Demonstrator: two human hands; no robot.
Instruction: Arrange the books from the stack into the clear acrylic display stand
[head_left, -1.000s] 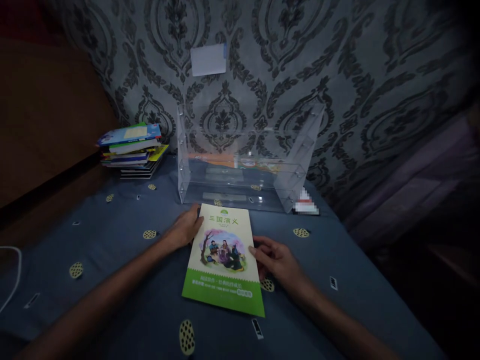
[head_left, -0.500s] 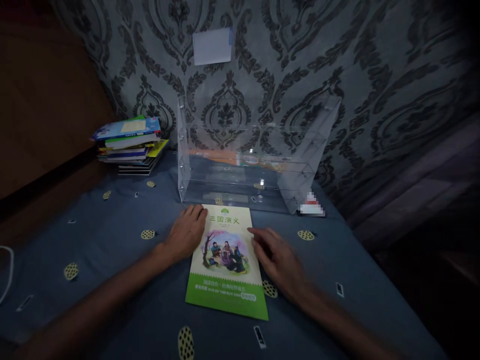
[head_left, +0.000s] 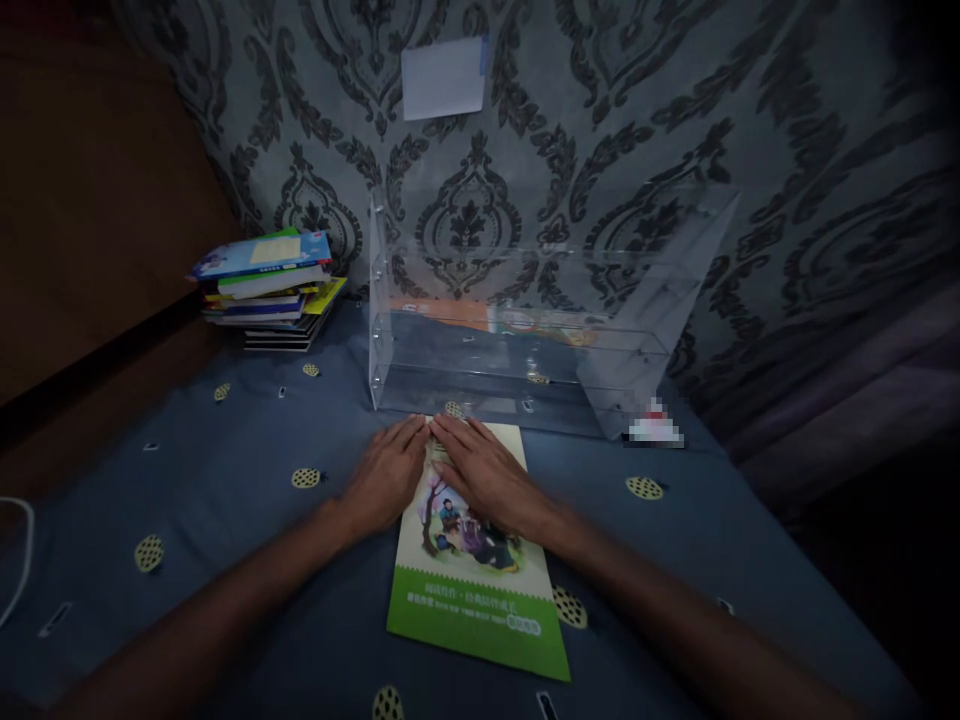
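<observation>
A book with a cream and green cover lies flat on the blue cloth, its picture of seated figures partly covered. My left hand rests along the book's upper left edge with fingers stretched out. Flat across the upper part of the cover lies my right hand, its fingertips meeting those of the left near the top left corner. Most of the title is hidden under the right hand. Just beyond the book stands a clear acrylic rack with several tiers.
At the back left is a stack of books in uneven layers. A blurred-out small object sits by the rack's right foot. Patterned wallpaper with a white card rises behind. A white cable curves at the left edge.
My right hand has moved left from the book's right edge onto its upper cover, beside my left hand. The camera view has shifted slightly.
</observation>
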